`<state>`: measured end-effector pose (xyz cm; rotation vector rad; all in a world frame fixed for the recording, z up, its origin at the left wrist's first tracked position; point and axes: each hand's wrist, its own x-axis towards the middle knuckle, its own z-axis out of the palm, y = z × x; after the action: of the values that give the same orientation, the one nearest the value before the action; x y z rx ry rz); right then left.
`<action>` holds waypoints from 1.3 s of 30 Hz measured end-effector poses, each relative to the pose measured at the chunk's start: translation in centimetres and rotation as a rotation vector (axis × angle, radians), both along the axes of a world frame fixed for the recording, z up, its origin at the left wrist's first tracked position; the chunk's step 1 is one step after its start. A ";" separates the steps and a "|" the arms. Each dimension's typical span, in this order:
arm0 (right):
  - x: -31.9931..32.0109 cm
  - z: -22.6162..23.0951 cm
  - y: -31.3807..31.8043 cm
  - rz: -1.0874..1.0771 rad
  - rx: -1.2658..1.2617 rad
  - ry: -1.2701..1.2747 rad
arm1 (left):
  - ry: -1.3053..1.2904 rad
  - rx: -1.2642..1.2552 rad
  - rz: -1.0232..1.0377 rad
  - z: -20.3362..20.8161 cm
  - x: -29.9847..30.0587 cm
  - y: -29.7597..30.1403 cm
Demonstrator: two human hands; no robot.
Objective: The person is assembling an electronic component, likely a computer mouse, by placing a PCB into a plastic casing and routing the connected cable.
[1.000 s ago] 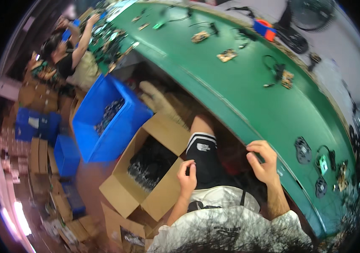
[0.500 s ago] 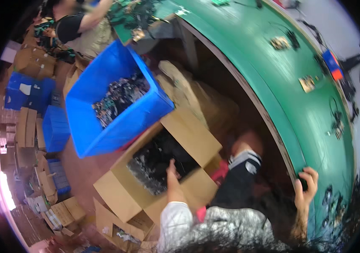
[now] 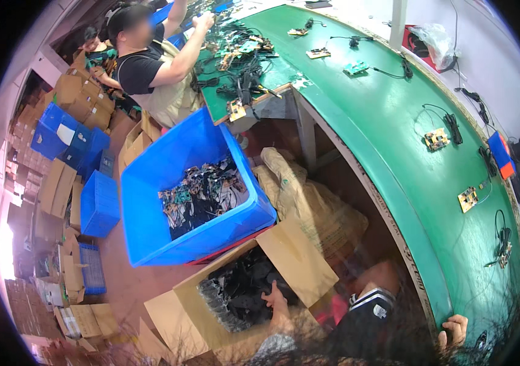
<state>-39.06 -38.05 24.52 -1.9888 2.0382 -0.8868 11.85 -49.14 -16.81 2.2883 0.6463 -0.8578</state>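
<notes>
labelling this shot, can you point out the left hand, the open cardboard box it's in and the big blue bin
Left hand (image 3: 276, 297): head view, middle of the hand
Cardboard box (image 3: 298, 262): head view, upper-right flap
Blue bin (image 3: 218, 228): head view, near wall

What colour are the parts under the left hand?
The parts are mostly black; the head view shows them best.

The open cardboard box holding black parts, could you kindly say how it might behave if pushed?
The cardboard box would probably resist somewhat, as many black parts lie in it. Its thin flaps spread open, so they may bend. The parts look loosely heaped and might shift.
</notes>
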 end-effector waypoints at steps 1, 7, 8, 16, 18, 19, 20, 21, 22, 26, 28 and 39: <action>0.7 0.9 -0.5 -0.002 0.029 -0.012 | -0.054 0.010 -0.024 -0.7 -0.1 1.1; 5.8 4.4 -3.1 -0.134 0.053 -0.121 | 0.592 -0.347 0.144 -2.2 -0.6 1.8; 6.1 4.4 -3.2 -0.135 0.046 -0.122 | 0.596 -0.346 0.132 -2.4 -0.4 1.2; 6.2 4.4 -3.6 -0.137 0.015 -0.166 | 0.118 -0.283 0.503 -1.6 2.0 -1.6; 6.0 4.2 -3.4 -0.138 0.013 -0.150 | 0.167 -0.265 0.453 -1.5 1.5 -1.7; 5.8 3.8 -3.4 -0.134 0.011 -0.142 | 0.209 -0.248 0.407 -1.3 1.7 -1.7; 5.2 3.2 -3.1 -0.128 0.006 -0.144 | 0.208 -0.255 0.412 -1.3 1.6 -1.8; 4.1 2.6 -2.4 -0.102 0.025 -0.127 | 0.222 -0.319 0.391 -1.4 0.8 -2.0; 3.0 2.1 -2.1 -0.071 0.045 -0.110 | 0.234 -0.383 0.375 -1.6 0.2 -2.2; -0.1 0.1 -0.6 0.035 0.032 -0.075 | 0.058 -0.487 0.410 -3.4 0.8 -1.4; -1.0 0.2 -0.5 0.058 0.090 -0.034 | -0.029 -0.485 0.415 -4.5 1.8 -0.3; 1.6 2.0 -2.5 0.029 0.085 -0.009 | 0.105 -0.647 0.344 0.0 1.1 -5.8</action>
<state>-37.47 -40.56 26.50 -1.9612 2.0015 -0.7886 12.94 -54.90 -16.83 1.5122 0.6623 -0.8640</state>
